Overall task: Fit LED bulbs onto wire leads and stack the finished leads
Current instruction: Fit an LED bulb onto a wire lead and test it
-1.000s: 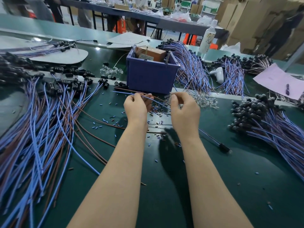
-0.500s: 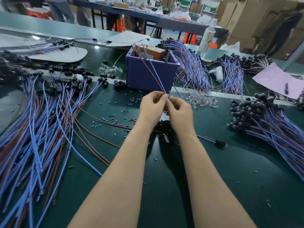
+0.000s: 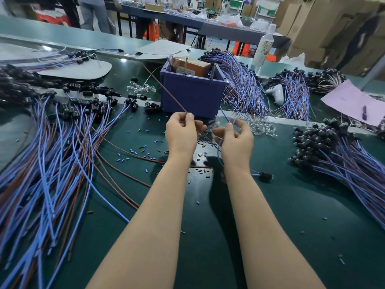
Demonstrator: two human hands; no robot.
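My left hand (image 3: 181,134) pinches a brown wire (image 3: 164,88) that runs up and left past the purple bin. My right hand (image 3: 235,140) pinches the blue wire (image 3: 226,116) of the same lead, a short gap to the right. The lead's black socket end (image 3: 265,175) lies on the mat below my right wrist. Clear LED bulbs (image 3: 260,127) lie in a small heap just right of my right hand. Loose leads with black sockets (image 3: 62,142) spread over the left. A stack of leads with bulbs (image 3: 337,151) lies at the right.
A purple bin (image 3: 193,94) holding a brown box stands right behind my hands. More clear bulbs (image 3: 141,88) lie left of it. Wire bundles (image 3: 245,86), a white bottle (image 3: 263,46) and a pink sheet (image 3: 352,101) are at the back right. Small blue and brown insulation bits (image 3: 143,151) dot the green mat.
My hands have drawn apart, splitting the lead's two wires: brown in the left, blue in the right. The brown wire now leans left instead of standing before the bin.
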